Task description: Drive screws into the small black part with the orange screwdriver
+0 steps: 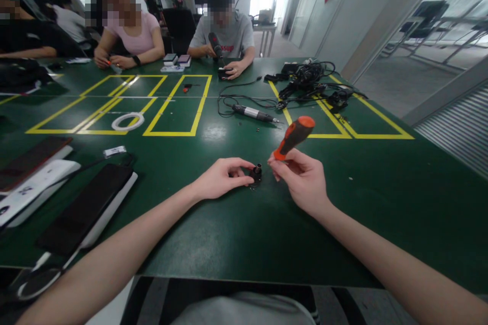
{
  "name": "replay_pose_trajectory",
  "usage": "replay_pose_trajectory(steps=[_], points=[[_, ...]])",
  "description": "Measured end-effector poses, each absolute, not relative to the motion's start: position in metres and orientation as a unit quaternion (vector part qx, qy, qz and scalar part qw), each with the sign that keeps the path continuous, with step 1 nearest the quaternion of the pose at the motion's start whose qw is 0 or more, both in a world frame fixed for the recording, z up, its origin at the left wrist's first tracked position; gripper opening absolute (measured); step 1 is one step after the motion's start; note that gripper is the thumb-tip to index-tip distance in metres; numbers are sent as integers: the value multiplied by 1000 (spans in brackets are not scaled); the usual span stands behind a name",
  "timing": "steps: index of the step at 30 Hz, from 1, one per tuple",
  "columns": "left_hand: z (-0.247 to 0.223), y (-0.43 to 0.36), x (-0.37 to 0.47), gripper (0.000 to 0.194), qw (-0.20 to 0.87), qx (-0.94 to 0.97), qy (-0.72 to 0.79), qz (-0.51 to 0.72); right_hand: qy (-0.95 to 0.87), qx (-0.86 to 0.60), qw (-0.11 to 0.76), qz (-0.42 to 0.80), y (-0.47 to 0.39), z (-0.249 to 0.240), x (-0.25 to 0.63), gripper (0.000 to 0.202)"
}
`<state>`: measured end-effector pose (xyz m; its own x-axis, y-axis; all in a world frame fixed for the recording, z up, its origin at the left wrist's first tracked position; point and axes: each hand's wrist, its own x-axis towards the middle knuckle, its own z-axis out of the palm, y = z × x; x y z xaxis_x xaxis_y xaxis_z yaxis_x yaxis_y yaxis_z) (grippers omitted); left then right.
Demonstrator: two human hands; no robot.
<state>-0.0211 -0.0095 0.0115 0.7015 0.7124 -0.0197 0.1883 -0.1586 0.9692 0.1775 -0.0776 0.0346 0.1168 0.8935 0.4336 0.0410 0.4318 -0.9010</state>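
Observation:
My left hand pinches a small black part against the green table; a short metallic cylinder stands up from its top. Just to the right, my right hand is closed around the lower end of a screwdriver with an orange and dark grey handle. The handle points up and to the right, and its shaft and tip are hidden by my fingers. A small gap lies between the screwdriver hand and the black part. Tiny bits rest on the table just below the part.
Phones and white power banks with cables lie at left. Beyond my hands are an electric screwdriver, a white ring, yellow tape outlines and tangled black cables. Across the table, a person holds a power drill; others sit nearby.

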Motion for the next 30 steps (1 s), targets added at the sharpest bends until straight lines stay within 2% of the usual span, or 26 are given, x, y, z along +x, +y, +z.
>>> replay_pose_trajectory(steps=[3, 8, 18, 24, 30], points=[[12, -9, -21, 38, 568, 728, 307, 230, -577, -402, 620, 347, -77, 34, 177, 19], [12, -9, -20, 37, 571, 728, 302, 228, -578, -358, 616, 398, -81, 32, 176, 26], [11, -9, -21, 37, 564, 733, 306, 225, -578, -393, 599, 391, -79, 37, 178, 35], [11, -9, -21, 39, 563, 733, 312, 221, -579, -363, 608, 405, -80, 33, 176, 28], [11, -9, -21, 38, 569, 729, 310, 221, -582, -375, 596, 407, -80, 33, 177, 31]])
